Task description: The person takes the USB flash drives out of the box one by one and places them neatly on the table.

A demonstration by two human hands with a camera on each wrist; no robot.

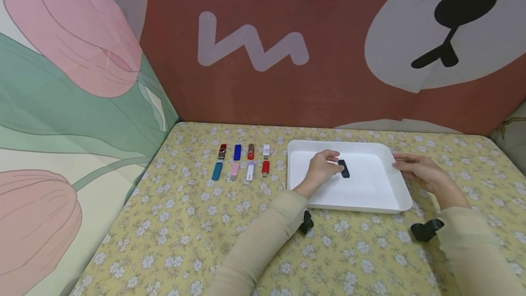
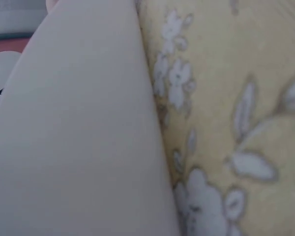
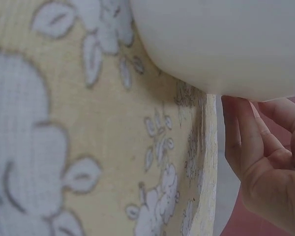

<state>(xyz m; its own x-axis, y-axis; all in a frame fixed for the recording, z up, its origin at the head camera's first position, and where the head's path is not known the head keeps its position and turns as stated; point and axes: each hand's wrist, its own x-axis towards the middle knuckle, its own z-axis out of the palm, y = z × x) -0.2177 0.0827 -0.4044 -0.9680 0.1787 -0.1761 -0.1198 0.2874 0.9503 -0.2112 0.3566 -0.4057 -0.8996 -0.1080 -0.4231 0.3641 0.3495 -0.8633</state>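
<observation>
A shallow white tray [image 1: 361,196] lies on the table. My left hand [image 1: 322,168] is over its inside, with thumb and index fingertips apart. The thumb tip is right at the edge of a black USB stick [image 1: 345,171], which lies in the tray. At the tray's right rim is my right hand [image 1: 425,171], thumb and fingers at the edge. The right wrist view shows its bent fingers [image 3: 250,132] against the outside of the tray wall [image 3: 226,54]. In the left wrist view the tray's outer wall [image 2: 83,132] fills the left side, and the hand's work is hidden.
Left of the tray, several USB sticks lie in two rows, among them a blue one [image 1: 237,152], a teal one [image 1: 217,171] and a red one [image 1: 265,167]. A flowered cloth [image 1: 176,236] covers the table. Behind it rises a printed backdrop [image 1: 255,95].
</observation>
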